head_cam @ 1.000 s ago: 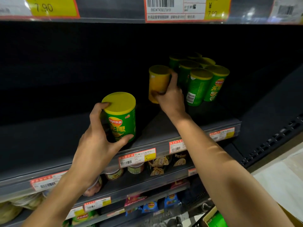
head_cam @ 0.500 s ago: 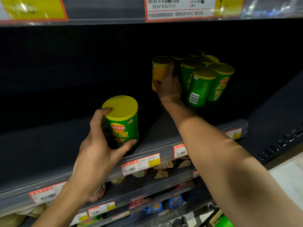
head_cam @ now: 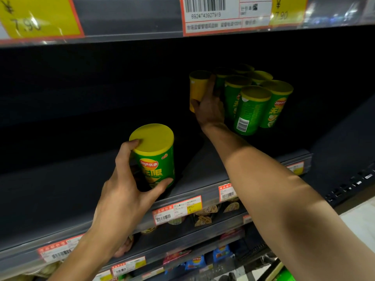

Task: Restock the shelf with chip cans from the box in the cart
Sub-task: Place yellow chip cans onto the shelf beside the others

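Fingers of my right hand (head_cam: 209, 110) are curling round the yellow can (head_cam: 197, 88), thumb on its near lower side and a fingertip lying up along its right flank, so this grip is closing on the can deep in the shelf (head_cam: 60, 189), just left of the cluster of green cans (head_cam: 253, 102). My left hand (head_cam: 125, 191) is wrapping the green can (head_cam: 155, 159) that is sitting near the front lip of the same shelf: fingers reaching up to the yellow lid, thumb pressing low on the label side. Both grips are wide, each spanning a full can body.

As I am judging it, the main risk is sitting at the right hand. The yellow can is being set hard against the packed group, and my knuckles are working right beside the nearest green cans; a sideways nudge could be tipping one and toppling its neighbours. I cannot tell whether the yellow can's base is resting flat yet, so letting go early could leave it leaning.

The left can is standing close to the shelf edge; a careless push or release there could be sending it off onto the lower shelves.
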